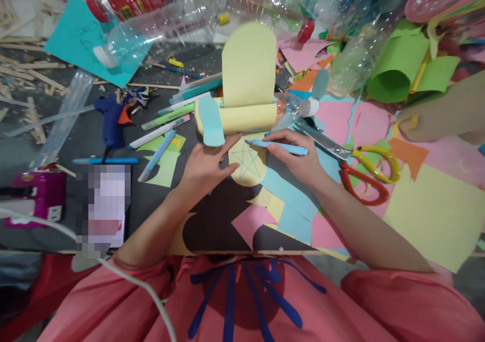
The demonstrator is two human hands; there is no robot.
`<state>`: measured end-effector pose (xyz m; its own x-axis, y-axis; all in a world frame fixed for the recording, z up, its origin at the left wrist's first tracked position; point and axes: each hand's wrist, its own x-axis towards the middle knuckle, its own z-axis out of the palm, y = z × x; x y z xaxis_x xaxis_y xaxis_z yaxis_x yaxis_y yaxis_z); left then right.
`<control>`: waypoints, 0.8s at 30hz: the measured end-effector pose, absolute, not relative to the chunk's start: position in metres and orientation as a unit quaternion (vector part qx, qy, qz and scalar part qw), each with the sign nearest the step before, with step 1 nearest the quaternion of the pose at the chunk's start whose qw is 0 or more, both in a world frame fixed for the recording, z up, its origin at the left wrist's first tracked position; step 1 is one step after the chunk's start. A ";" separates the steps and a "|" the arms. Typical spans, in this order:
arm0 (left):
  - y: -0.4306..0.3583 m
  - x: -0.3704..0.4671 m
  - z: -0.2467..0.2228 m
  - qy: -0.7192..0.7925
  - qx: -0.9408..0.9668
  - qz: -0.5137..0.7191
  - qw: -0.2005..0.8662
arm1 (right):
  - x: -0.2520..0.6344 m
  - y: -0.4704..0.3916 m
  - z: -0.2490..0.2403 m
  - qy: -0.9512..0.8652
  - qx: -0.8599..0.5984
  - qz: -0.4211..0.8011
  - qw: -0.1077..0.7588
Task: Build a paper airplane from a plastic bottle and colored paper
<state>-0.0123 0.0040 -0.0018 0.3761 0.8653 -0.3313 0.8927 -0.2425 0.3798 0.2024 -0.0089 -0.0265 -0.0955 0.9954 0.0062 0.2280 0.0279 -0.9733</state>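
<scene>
Person w/ blue marker (284, 146) at star drawing (248, 161)
R hand (297, 155) grips marker; L hand's (208, 166) fingers spread wide beside 1 star on yellow paper (248, 179).

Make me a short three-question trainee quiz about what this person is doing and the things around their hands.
1. True or false: the right hand holds a blue marker.
2. Which shape is drawn on the rounded yellow paper between the hands?
A) circle
B) star
C) heart
3. Fill in: the scissors have one yellow handle loop and one ____ one.

Key: 1 true; 2 B; 3 red.
</scene>
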 end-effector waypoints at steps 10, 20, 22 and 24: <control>0.003 -0.012 -0.002 0.557 0.791 -0.022 0.254 | 0.202 -0.010 -0.029 -0.590 -0.522 0.448 0.422; 0.003 -0.015 -0.005 0.549 0.798 -0.002 0.249 | 0.202 -0.011 -0.029 -0.602 -0.522 0.446 0.409; 0.003 -0.015 -0.006 0.548 0.797 0.003 0.252 | 0.202 -0.011 -0.028 -0.603 -0.523 0.450 0.400; 0.002 -0.015 -0.006 0.550 0.795 0.003 0.256 | 0.203 -0.011 -0.027 -0.606 -0.519 0.457 0.393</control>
<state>-0.0154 0.0025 -0.0064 0.3946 0.8759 -0.2777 0.8732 -0.2634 0.4101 0.2026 -0.0110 -0.0274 -0.1506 0.9886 0.0023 0.2700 0.0434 -0.9619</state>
